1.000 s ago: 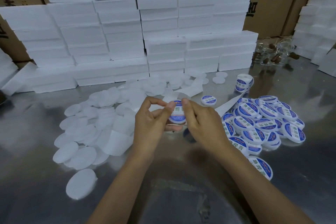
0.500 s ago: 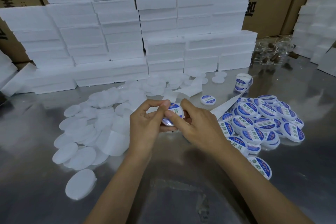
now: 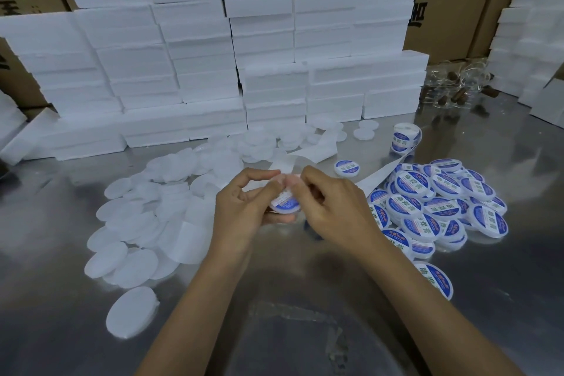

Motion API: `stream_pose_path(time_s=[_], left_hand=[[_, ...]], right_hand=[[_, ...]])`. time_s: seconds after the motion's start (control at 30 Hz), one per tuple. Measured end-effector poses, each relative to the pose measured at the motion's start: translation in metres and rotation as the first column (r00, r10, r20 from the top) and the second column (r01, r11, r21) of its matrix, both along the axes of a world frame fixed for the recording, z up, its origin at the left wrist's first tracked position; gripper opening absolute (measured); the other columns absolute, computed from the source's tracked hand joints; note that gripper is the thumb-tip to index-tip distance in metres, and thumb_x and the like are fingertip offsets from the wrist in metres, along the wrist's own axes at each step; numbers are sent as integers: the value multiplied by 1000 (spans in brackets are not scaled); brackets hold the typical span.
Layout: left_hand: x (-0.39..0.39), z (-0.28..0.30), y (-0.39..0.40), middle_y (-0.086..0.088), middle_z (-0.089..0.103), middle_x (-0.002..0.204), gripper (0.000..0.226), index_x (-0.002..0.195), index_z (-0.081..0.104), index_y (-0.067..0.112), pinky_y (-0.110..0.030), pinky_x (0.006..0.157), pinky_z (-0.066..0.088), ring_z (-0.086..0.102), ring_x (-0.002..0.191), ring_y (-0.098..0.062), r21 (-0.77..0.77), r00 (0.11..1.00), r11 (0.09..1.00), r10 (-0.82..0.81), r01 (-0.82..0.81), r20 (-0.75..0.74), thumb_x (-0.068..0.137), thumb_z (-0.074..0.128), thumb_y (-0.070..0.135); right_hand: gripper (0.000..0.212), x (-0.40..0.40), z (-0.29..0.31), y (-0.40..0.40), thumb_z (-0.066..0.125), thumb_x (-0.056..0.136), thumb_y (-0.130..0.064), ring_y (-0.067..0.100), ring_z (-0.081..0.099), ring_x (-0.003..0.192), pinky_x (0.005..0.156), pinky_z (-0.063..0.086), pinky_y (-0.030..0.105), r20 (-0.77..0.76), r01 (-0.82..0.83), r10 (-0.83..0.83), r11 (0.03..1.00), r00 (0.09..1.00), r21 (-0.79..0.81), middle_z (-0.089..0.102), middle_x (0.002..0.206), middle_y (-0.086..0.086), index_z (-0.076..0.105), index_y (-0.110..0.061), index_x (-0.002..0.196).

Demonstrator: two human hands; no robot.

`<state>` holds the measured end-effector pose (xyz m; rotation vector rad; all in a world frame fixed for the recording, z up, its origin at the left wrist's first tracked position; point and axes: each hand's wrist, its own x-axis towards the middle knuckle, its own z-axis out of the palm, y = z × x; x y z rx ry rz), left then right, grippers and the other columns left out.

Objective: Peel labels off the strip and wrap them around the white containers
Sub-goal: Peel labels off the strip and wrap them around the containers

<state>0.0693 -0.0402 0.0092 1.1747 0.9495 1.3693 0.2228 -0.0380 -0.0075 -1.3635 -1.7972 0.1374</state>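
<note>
A small round white container [image 3: 285, 204] with a blue and white label sits between my two hands above the middle of the steel table. My left hand [image 3: 244, 207] grips it from the left and below, thumb and forefinger curled over its top edge. My right hand [image 3: 332, 207] pinches its top rim from the right, thumb tip meeting the left thumb. A white label strip [image 3: 314, 151] runs from behind my hands back to a roll of labels [image 3: 403, 139] at the right rear. Most of the container is hidden by my fingers.
Plain white containers [image 3: 140, 223] lie scattered on the left. A heap of labelled containers [image 3: 436, 207] lies on the right, with one labelled container [image 3: 347, 168] alone behind my hands. White foam boxes [image 3: 213, 70] are stacked along the back, with cardboard cartons behind them. The steel table [image 3: 305, 330] reflects light.
The container has tipped from facing me to nearly flat between my hands. Both thumbs have come together over its top rim. The hands stay in about the same place.
</note>
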Motion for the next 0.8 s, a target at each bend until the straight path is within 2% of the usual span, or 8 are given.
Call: stream_pose_path(time_s=[0.07, 0.17, 0.23, 0.3, 0.4, 0.53, 0.7, 0.8], left_hand=[[2, -2, 0, -11, 78, 83, 22, 97, 64, -1, -26, 51, 57, 76, 69, -26, 0, 997, 997, 82, -82, 2, 89, 74, 16], [4, -4, 1, -5, 77, 76, 25, 88, 63, 2, -26, 47, 56, 74, 62, -24, 14, 987, 987, 159, -159, -36, 88, 74, 23], [5, -5, 2, -2, 78, 77, 21, 83, 65, 7, -28, 48, 57, 74, 63, -23, 18, 986, 987, 162, -161, -44, 91, 71, 26], [6, -7, 3, -2, 78, 84, 16, 91, 71, 12, -28, 52, 59, 75, 68, -24, 17, 991, 993, 114, -114, -63, 95, 66, 26], [7, -13, 5, -4, 79, 89, 18, 113, 71, 26, -26, 55, 58, 76, 71, -28, -50, 993, 999, 3, -9, -116, 101, 58, 29], [7, -25, 10, -6, 79, 85, 20, 115, 67, 25, -27, 53, 58, 74, 66, -27, -136, 984, 990, 1, -26, -178, 105, 50, 24], [4, -37, 16, -9, 77, 77, 20, 110, 67, 17, -30, 53, 59, 70, 57, -25, -119, 967, 990, 45, -77, -253, 105, 48, 17], [2, -39, 19, -9, 76, 75, 20, 109, 66, 17, -30, 52, 59, 69, 56, -26, -115, 963, 989, 62, -94, -262, 105, 47, 16]], right_hand=[[50, -2, 0, 0, 45, 88, -69, 12, 47, 55, 52, 35, 27, -33, -48, 45, 995, 998, -89, 50, 55, -7, 41, -22, 69], [54, 0, 1, 1, 62, 85, -60, 8, 38, 52, 56, 35, 32, -197, -166, 126, 966, 972, -200, 42, 51, -8, 43, -14, 66], [53, 3, 3, 2, 63, 87, -56, 9, 37, 53, 56, 34, 32, -218, -188, 139, 956, 966, -225, 40, 51, -8, 44, -11, 66], [48, 11, 6, 4, 58, 92, -52, 11, 41, 54, 57, 35, 33, -164, -148, 109, 959, 980, -243, 43, 53, -7, 45, -13, 67], [43, 39, 10, 10, 50, 98, -48, 11, 44, 57, 60, 35, 33, -122, -34, 3, 968, 992, -250, 47, 56, -6, 48, -16, 69], [45, 96, 11, 13, 31, 103, -48, 24, 53, 71, 65, 36, 34, -32, 273, -282, 947, 959, -171, 55, 69, 0, 53, -15, 81], [47, 150, 0, 10, 35, 102, -42, 30, 52, 72, 70, 40, 36, 41, 607, -621, 746, 782, -274, 58, 74, 9, 50, -14, 67], [46, 168, -6, 8, 45, 97, -45, 34, 58, 81, 75, 43, 36, 128, 694, -720, 584, 683, -421, 65, 85, 15, 63, -9, 74]])
